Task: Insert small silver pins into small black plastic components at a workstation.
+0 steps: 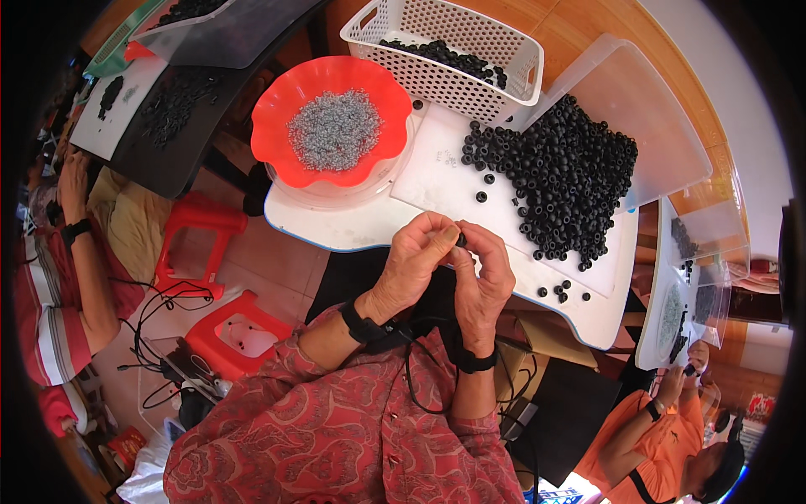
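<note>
Both hands pinching one small black ring above the white board

Left hand (413, 262) and right hand (485, 273) meet fingertip to fingertip, pinched on a black ring (460, 239); heap of black rings (567, 172) just beyond on white board (437, 181); red bowl (277, 143) of grey bits to the left; white basket (470, 38) behind

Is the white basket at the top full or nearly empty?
Nearly empty. The white basket holds only a thin line of black rings across its floor, and most of its perforated bottom and walls show bare.
</note>
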The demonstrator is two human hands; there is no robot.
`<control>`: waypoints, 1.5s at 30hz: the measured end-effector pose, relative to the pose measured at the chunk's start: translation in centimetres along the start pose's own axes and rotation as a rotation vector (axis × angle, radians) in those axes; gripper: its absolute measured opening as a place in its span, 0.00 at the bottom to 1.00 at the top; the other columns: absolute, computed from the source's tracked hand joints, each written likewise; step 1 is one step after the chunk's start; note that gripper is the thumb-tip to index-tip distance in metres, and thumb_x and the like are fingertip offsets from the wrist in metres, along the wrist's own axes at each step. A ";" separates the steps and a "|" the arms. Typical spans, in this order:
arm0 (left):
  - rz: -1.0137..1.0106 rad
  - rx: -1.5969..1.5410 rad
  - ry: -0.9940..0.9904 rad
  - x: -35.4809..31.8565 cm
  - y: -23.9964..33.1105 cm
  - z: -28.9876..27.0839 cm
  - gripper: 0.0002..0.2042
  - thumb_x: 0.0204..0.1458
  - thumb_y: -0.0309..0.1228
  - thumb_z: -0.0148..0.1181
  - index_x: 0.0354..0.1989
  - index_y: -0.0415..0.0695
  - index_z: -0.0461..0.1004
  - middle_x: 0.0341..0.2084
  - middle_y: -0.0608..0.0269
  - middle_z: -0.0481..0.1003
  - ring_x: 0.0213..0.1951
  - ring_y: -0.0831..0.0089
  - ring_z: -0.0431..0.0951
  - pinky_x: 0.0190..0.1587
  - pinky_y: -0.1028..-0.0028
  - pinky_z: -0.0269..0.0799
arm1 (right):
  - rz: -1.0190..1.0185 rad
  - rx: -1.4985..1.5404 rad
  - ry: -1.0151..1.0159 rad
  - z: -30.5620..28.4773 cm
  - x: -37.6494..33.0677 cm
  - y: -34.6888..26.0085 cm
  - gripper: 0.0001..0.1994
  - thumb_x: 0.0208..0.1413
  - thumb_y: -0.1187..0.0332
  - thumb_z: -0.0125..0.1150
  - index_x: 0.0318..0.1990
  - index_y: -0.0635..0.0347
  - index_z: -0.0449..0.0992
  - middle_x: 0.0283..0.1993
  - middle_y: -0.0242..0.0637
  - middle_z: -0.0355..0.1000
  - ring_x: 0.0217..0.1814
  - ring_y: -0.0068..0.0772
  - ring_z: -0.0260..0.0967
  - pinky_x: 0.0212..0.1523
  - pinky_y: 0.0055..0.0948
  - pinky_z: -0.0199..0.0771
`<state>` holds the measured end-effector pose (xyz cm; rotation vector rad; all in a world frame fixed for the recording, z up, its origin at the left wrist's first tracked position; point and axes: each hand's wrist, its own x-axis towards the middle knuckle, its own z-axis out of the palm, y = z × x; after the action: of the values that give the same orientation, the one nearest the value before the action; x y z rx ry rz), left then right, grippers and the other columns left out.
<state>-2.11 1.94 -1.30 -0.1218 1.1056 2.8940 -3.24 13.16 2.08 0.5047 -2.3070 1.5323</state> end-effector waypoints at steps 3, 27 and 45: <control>-0.002 -0.013 0.028 -0.2 -0.1 0.4 0.08 0.63 0.32 0.55 0.42 0.40 0.69 0.34 0.65 0.73 0.36 0.80 0.74 0.41 0.74 0.74 | 0.002 -0.010 0.006 0.0 0.0 -0.2 0.11 0.51 0.82 0.63 0.42 0.64 0.75 0.45 0.42 0.76 0.41 0.32 0.75 0.37 0.26 0.76; -0.067 -0.189 -0.057 -0.6 0.8 1.7 0.15 0.64 0.32 0.50 0.52 0.34 0.70 0.38 0.59 0.74 0.38 0.75 0.76 0.43 0.74 0.76 | 0.356 0.359 0.061 0.7 -0.8 -1.5 0.24 0.55 0.74 0.62 0.59 0.69 0.65 0.55 0.44 0.69 0.50 0.26 0.68 0.42 0.22 0.74; -0.005 -0.259 -0.133 0.2 -0.1 0.2 0.10 0.62 0.25 0.51 0.48 0.36 0.73 0.35 0.66 0.72 0.39 0.76 0.74 0.47 0.76 0.74 | 0.504 0.222 0.098 2.3 0.1 -2.4 0.21 0.51 0.66 0.71 0.49 0.69 0.73 0.32 0.27 0.66 0.29 0.14 0.58 0.29 0.16 0.64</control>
<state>-2.27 2.21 -1.24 0.0590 0.7073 2.9753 -2.38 10.19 3.17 -0.1200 -2.3080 2.0008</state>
